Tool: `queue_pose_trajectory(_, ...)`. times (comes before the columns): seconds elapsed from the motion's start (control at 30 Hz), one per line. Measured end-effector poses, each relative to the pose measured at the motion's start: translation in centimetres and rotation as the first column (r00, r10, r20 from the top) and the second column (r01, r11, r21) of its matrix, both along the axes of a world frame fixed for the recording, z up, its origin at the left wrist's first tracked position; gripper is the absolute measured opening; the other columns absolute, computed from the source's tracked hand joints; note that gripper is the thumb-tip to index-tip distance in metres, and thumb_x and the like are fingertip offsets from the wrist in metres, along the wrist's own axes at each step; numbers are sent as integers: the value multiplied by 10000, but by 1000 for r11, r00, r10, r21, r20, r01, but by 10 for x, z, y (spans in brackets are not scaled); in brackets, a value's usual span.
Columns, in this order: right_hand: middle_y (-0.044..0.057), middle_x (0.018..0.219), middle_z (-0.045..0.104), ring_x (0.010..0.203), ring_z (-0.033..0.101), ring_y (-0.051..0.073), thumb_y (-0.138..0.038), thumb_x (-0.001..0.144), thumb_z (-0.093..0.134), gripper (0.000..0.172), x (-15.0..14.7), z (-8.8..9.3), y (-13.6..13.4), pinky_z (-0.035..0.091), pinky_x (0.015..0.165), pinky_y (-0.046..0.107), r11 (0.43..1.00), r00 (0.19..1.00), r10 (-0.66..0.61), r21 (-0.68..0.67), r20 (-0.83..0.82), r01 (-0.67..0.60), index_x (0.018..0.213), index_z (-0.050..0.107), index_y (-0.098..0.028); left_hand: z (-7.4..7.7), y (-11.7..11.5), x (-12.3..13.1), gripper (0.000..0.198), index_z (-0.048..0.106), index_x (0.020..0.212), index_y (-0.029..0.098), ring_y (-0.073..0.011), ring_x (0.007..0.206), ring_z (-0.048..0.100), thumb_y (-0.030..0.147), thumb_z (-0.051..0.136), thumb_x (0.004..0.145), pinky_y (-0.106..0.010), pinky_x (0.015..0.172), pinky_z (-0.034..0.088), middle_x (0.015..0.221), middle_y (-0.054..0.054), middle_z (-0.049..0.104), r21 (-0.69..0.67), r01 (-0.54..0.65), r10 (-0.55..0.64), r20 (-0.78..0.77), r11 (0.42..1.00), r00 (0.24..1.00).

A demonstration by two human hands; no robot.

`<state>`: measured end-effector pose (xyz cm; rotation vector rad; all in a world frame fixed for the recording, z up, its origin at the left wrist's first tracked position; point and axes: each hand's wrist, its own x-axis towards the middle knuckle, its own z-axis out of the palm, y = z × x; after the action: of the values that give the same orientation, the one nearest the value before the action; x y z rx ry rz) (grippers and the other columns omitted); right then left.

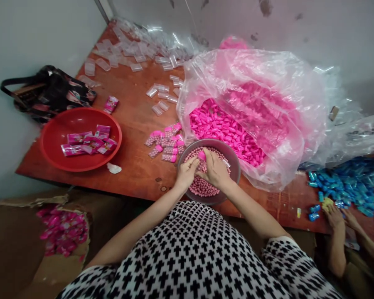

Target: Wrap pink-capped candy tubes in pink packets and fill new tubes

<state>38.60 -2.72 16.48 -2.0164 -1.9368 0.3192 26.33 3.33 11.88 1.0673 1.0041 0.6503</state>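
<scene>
Over a grey bowl (235, 166) of small pink balls (202, 187), my two hands meet. My right hand (217, 169) is closed, its thumb and fingers on a pink cap (202, 155). My left hand (187, 173) is closed in a pinch beside it, at the small container under the cap; the fingers hide most of that container. One clear empty container (226, 162) lies on the balls near my right fingers. Left of the bowl, several filled containers with pink caps (169, 143) are grouped on the wooden table (137, 170).
Behind the bowl, a large clear bag (305, 91) spills pink caps (218, 124). Clear containers (162, 88) lie scattered farther back. A red basin (50, 153) with pink packets stands left, near a dark handbag (56, 89). At right, another person's hands (335, 216) touch blue packets (352, 187).
</scene>
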Motion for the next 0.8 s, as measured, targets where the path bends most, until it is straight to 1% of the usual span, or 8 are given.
queue_pose_trajectory(0.1, 241, 1183, 565, 1097, 557, 321, -436, 840, 562, 699, 3, -2, 4, 490, 925, 466, 999, 998, 10, -41, 57, -8, 1365, 336, -34, 1, 1, -1, 320, 708, 902, 160, -160, 766, 599, 440, 613, 781, -280, 748, 467, 822, -26, 690, 13, 97, -96, -6, 995, 995)
queue_pose_trajectory(0.17, 235, 1116, 603, 1000, 600, 307, -483, 845, 520, 660, 9, -3, 7, 522, 822, 417, 997, 990, 33, -76, 134, -23, 1302, 417, -18, 5, 3, -1, 313, 687, 807, 154, -139, 671, 557, 454, 605, 776, -255, 663, 443, 712, -4, 645, 4, 121, -121, -12, 993, 993)
queue_pose_trajectory(0.27, 219, 1000, 647, 856, 636, 286, -538, 843, 464, 660, 14, -8, 10, 507, 654, 351, 993, 969, 40, -117, 243, -11, 1236, 486, -9, 9, 6, 1, 316, 640, 711, 157, -124, 613, 509, 462, 588, 773, -241, 613, 405, 629, 12, 586, 7, 113, -112, -46, 994, 993)
queue_pose_trajectory(0.33, 204, 923, 660, 799, 641, 273, -549, 839, 452, 658, 14, -12, 13, 479, 604, 322, 992, 964, 31, -124, 263, 2, 1209, 511, -8, 9, 7, 3, 315, 621, 688, 162, -122, 599, 489, 465, 581, 767, -239, 600, 388, 607, 16, 562, 0, 86, -86, -76, 996, 993)
queue_pose_trajectory(0.5, 186, 875, 665, 754, 645, 273, -560, 818, 477, 654, 9, -23, 22, 469, 606, 323, 988, 980, -16, -146, 201, 46, 1188, 540, -25, 5, 11, 8, 306, 611, 708, 170, -124, 602, 497, 473, 592, 751, -240, 597, 396, 619, 10, 562, -72, 26, -29, -49, 997, 998)
queue_pose_trajectory(0.6, 203, 938, 661, 813, 641, 285, -574, 799, 497, 684, 8, -25, 27, 486, 645, 335, 990, 985, -50, -125, 164, 71, 1206, 525, -24, 2, 16, 11, 309, 602, 720, 173, -122, 614, 500, 481, 605, 745, -239, 609, 415, 632, 14, 560, -89, -2, 2, -2, 996, 1000)
queue_pose_trajectory(0.73, 181, 925, 662, 836, 633, 276, -562, 791, 516, 648, 12, -26, 34, 499, 683, 328, 995, 990, -62, -67, 129, 71, 1195, 532, -55, 1, 21, 17, 321, 593, 721, 172, -119, 645, 508, 491, 610, 753, -237, 641, 430, 660, 10, 567, -103, -51, 56, 47, 993, 997)
queue_pose_trajectory(0.8, 184, 992, 654, 906, 627, 286, -546, 795, 519, 655, 13, -25, 38, 511, 739, 349, 996, 994, -75, -36, 79, 78, 1243, 496, -68, 1, 23, 20, 317, 594, 741, 170, -113, 644, 506, 486, 621, 753, -232, 638, 429, 668, 10, 567, -137, -64, 76, 90, 988, 993)
